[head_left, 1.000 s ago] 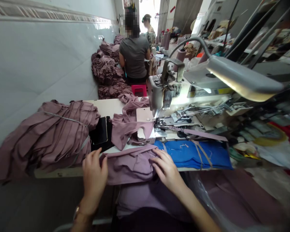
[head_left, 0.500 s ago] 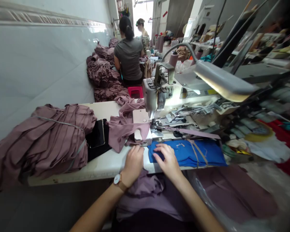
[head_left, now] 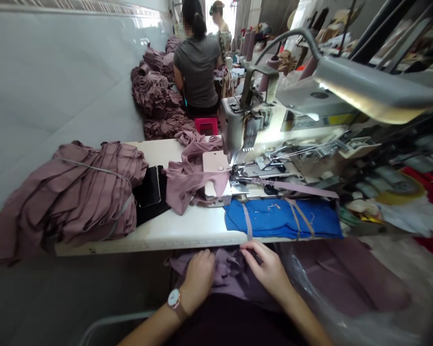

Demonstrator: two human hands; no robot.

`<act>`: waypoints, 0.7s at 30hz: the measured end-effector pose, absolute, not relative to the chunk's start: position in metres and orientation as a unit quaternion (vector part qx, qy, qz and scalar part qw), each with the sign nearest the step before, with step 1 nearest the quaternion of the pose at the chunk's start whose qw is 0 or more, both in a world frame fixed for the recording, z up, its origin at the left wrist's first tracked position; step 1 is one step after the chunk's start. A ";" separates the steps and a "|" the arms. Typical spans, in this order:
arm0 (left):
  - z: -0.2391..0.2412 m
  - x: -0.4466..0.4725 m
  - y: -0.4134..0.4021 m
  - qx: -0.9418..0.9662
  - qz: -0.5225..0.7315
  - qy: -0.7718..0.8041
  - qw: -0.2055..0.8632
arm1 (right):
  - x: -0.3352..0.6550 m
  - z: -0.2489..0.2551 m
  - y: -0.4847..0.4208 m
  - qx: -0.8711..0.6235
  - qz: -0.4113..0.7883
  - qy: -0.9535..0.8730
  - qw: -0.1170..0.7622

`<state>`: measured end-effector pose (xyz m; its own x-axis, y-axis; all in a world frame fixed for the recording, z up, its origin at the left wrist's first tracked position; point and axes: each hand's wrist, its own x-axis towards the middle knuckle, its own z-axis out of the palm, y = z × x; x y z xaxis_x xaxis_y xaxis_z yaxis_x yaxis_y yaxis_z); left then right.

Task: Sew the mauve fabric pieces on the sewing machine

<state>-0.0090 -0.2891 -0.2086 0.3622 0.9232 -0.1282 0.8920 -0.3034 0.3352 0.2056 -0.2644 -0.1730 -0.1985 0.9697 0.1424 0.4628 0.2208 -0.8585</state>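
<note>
Your left hand (head_left: pixel 199 278) and right hand (head_left: pixel 269 269) both pinch the mauve fabric (head_left: pixel 227 274) in your lap (lower centre of frame), just below the surface (head_left: pixel 180 230) edge.

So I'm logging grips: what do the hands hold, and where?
Both hands, left hand and right hand, grip the mauve cloth in the lap, at its bunched top folds.
</note>
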 end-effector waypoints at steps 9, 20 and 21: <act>-0.092 -0.004 -0.252 0.710 0.322 0.476 0.406 | 0.217 -0.150 -0.256 -0.382 0.569 -0.622 0.380; -0.073 0.027 -0.113 0.760 0.373 0.497 0.193 | 0.176 -0.135 -0.188 -0.443 0.618 -0.399 0.512; -0.079 0.024 -0.108 0.771 0.358 0.500 0.165 | 0.177 -0.136 -0.189 -0.443 0.622 -0.392 0.513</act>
<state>0.0236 -0.1083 -0.0786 0.2436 0.8892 0.3872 0.6530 -0.4455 0.6125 0.1768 -0.1892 -0.1364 -0.0807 0.9857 -0.1479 -0.2905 -0.1652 -0.9425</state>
